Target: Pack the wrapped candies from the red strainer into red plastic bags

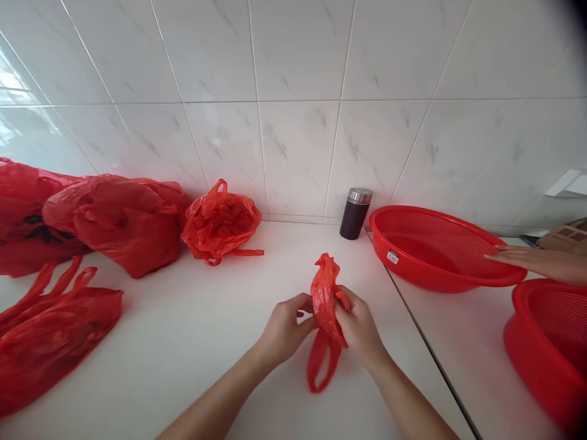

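Observation:
Both of my hands are on a bunched red plastic bag (pixel 324 299) held up over the white tabletop, its looped handle hanging down toward me. My left hand (pixel 285 324) pinches the bag's left side between thumb and fingers. On the other side, my right hand (pixel 360 324) is closed around the bag, thumb on top. Whether anything is inside the bag cannot be made out. Behind it, a crumpled red plastic bag (pixel 222 223) with its mouth open sits against the tiled wall.
Filled red bags (pixel 123 220) line the left, with a flatter red bag (pixel 59 333) in front. A dark flask (pixel 356 214) with a silver lid stands near the wall. Another person's hand (pixel 536 260) touches a red colander (pixel 426 278); a second red basket (pixel 534 348) is nearer.

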{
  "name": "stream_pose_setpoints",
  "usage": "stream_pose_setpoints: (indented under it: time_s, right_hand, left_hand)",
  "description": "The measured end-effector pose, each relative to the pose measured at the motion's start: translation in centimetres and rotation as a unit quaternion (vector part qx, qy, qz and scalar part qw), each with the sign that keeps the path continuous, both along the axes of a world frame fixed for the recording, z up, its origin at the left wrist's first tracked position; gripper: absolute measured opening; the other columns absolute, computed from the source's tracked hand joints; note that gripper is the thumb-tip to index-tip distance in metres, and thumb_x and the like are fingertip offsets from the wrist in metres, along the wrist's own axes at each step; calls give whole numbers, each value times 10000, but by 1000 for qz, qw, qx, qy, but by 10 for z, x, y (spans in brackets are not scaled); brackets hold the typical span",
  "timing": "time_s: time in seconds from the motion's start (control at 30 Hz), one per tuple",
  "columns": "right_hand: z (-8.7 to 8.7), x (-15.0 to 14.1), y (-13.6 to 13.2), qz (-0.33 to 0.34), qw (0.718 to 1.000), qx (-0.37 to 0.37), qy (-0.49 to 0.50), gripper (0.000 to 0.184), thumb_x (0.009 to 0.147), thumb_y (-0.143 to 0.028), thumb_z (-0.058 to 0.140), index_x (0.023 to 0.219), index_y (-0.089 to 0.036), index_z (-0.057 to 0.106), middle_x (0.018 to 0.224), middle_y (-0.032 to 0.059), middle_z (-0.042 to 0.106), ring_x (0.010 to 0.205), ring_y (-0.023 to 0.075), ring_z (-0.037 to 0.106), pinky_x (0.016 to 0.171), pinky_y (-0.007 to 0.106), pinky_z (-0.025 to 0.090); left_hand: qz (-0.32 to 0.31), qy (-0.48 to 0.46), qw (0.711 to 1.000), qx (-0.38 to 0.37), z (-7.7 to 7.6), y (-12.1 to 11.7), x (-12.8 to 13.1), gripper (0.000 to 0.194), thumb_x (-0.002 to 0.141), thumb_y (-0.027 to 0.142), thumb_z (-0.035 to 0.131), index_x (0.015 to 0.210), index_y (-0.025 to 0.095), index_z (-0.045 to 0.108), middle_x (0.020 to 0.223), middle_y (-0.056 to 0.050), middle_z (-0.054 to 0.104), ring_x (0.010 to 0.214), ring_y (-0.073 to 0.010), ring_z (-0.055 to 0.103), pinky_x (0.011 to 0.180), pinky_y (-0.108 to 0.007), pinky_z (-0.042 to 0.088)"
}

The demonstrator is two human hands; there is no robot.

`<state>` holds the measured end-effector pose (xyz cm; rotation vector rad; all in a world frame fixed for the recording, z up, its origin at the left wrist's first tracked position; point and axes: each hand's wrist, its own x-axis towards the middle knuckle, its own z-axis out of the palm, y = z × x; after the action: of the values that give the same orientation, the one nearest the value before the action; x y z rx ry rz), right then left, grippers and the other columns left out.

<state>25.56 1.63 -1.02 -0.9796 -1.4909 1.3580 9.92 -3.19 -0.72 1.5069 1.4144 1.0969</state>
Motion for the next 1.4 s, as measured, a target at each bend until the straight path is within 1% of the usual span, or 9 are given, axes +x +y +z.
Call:
stream_pose_setpoints:
  time_s: [0.13, 0.37, 0.53, 0.63, 0.8, 0.97, 1.13, 1.2, 1.4]
  right_hand:
    - [-3, 15, 18, -66, 988, -76, 119, 246, 796, -434, 660, 894, -210, 642, 813, 8, 651, 773, 174, 599, 688, 271, 484]
    - [-4, 56, 54, -191, 926, -138, 297, 239, 616, -295, 793, 757, -196, 628, 774, -16, 643, 746, 130, 605, 656, 218, 501]
    - [1, 52, 52, -205, 913, -123, 331, 284, 599, -269, 801, 794, -201, 606, 781, -24, 643, 720, 116, 604, 629, 219, 502]
    - [8, 45, 42, -187, 927, -100, 309, 314, 638, -314, 799, 826, -202, 574, 697, -43, 609, 580, 86, 545, 518, 200, 442]
    - [22, 31, 15, -66, 967, -35, 242, 275, 803, -415, 694, 920, -232, 526, 709, -44, 618, 525, 77, 529, 481, 199, 410]
    - [26, 26, 5, 29, 972, 20, 233, 265, 869, -423, 622, 1055, -269, 513, 1000, 12, 670, 792, 143, 646, 669, 280, 520]
    - [26, 27, 4, 78, 977, 33, 197, 274, 901, -402, 584, 1130, -279, 497, 1111, 36, 663, 985, 191, 638, 868, 378, 503]
    - [27, 26, 1, 79, 982, 55, 161, 279, 910, -391, 570, 1156, -284, 491, 1140, 40, 652, 1027, 191, 624, 916, 393, 484]
    - [21, 21, -3, -8, 985, 161, -61, 723, 819, -402, 673, 1424, -358, 279, 1429, 38, 436, 1315, 220, 418, 1049, 415, 404]
  left_hand:
    - [79, -19, 997, -13, -2, 5, -21, 152, 816, 339, 560, 769, 245, 669, 771, -18, 722, 708, -206, 664, 655, -325, 523]
    - [194, -31, 981, -9, -14, -3, -82, 289, 807, 493, 587, 810, 209, 638, 839, -37, 711, 856, -210, 662, 844, -372, 532]
    - [217, 0, 976, -12, -14, -9, -80, 278, 834, 470, 556, 934, 231, 656, 985, -61, 698, 930, -244, 651, 876, -433, 524]
    - [257, 66, 961, 82, -5, -15, -57, 284, 871, 428, 524, 1124, 312, 585, 1232, -54, 594, 1107, -250, 570, 974, -450, 456]
    - [94, 232, 936, 246, 4, -17, -2, 565, 764, 429, 707, 1270, 301, 491, 1301, -98, 534, 1192, -294, 502, 935, -456, 462]
    - [63, 136, 984, 96, 18, 1, 19, 246, 928, 438, 449, 939, 227, 574, 957, -56, 654, 898, -217, 612, 660, -319, 480]
    - [69, 117, 988, 77, 30, 12, 27, 517, 729, 414, 722, 1171, 269, 496, 1152, -44, 600, 928, -216, 599, 737, -329, 472]
    - [55, 98, 993, 44, 32, 14, 30, 290, 809, 441, 622, 1018, 244, 581, 954, -26, 639, 786, -198, 597, 671, -314, 452]
    - [10, -215, 976, -31, 45, 13, 22, 327, 884, 464, 529, 738, 181, 601, 717, 4, 612, 688, -135, 573, 755, -268, 486]
